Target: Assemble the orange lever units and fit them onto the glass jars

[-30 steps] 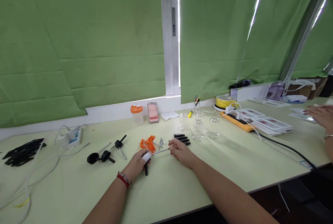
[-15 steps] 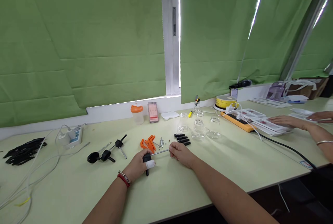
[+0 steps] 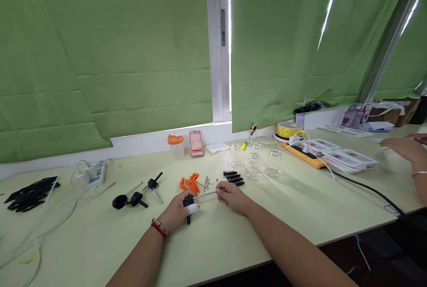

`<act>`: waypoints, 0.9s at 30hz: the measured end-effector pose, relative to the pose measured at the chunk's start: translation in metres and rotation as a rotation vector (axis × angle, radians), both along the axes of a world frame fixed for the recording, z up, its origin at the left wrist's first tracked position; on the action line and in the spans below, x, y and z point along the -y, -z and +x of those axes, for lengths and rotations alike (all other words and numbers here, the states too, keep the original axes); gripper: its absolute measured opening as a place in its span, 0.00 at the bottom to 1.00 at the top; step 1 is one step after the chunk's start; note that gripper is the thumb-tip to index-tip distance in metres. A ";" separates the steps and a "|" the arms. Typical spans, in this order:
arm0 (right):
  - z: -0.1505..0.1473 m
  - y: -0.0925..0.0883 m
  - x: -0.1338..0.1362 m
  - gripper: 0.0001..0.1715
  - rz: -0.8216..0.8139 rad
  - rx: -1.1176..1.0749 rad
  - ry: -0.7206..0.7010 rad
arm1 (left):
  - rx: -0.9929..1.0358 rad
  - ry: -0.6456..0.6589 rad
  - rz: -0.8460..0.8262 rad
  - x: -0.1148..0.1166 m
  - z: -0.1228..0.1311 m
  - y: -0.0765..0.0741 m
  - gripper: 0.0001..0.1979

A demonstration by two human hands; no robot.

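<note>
My left hand [image 3: 180, 210], with white tape on its thumb, is closed round a black plastic part [image 3: 188, 201] with a black stem pointing down. A thin metal rod [image 3: 205, 195] runs from that part towards the right. At the rod's far end, my right hand [image 3: 231, 196] pinches it between thumb and fingers; the tip is hidden. Just beyond my hands lie orange plastic pieces [image 3: 191, 183], small metal pins [image 3: 207, 182] and several short black pieces [image 3: 233, 178]. Left of my hands rest similar black parts with metal rods [image 3: 136, 199].
Upside-down clear glass jars [image 3: 254, 168] stand behind my right hand. Further right are an orange power strip [image 3: 305, 155], stacked printed sheets [image 3: 350, 160] and a co-worker's hand [image 3: 405, 148]. Black strips [image 3: 31, 193], white cables and a power socket [image 3: 96, 177] lie left. An orange-lidded cup [image 3: 176, 147] stands behind.
The co-worker's hand has moved right, off the stack of printed sheets. My two hands stay almost in place, with the black part and rod still between them.
</note>
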State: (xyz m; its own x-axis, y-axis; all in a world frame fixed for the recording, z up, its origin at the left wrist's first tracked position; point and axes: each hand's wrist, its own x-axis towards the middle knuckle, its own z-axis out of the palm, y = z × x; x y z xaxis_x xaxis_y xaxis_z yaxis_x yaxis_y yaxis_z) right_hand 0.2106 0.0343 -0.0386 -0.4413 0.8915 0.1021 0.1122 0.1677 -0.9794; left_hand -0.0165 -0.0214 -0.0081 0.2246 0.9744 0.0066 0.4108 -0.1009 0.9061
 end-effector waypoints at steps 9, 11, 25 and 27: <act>-0.001 -0.002 0.001 0.14 -0.025 -0.029 0.011 | -0.002 -0.010 -0.002 0.000 0.000 0.001 0.20; 0.000 -0.003 0.002 0.14 -0.042 -0.060 0.002 | 0.000 -0.009 0.001 -0.001 0.000 0.002 0.20; -0.001 -0.009 0.005 0.15 -0.082 -0.041 0.010 | 0.007 0.014 0.008 -0.003 -0.002 0.003 0.20; -0.002 -0.009 0.005 0.15 -0.080 -0.037 0.018 | 0.013 0.008 0.004 -0.003 -0.002 0.004 0.20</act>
State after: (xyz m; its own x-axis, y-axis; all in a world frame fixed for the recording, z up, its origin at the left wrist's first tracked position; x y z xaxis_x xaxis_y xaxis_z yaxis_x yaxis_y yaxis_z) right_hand 0.2089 0.0290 -0.0295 -0.4227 0.9051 0.0456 0.0783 0.0866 -0.9932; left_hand -0.0181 -0.0187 -0.0121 0.2327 0.9724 0.0136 0.3982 -0.1081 0.9109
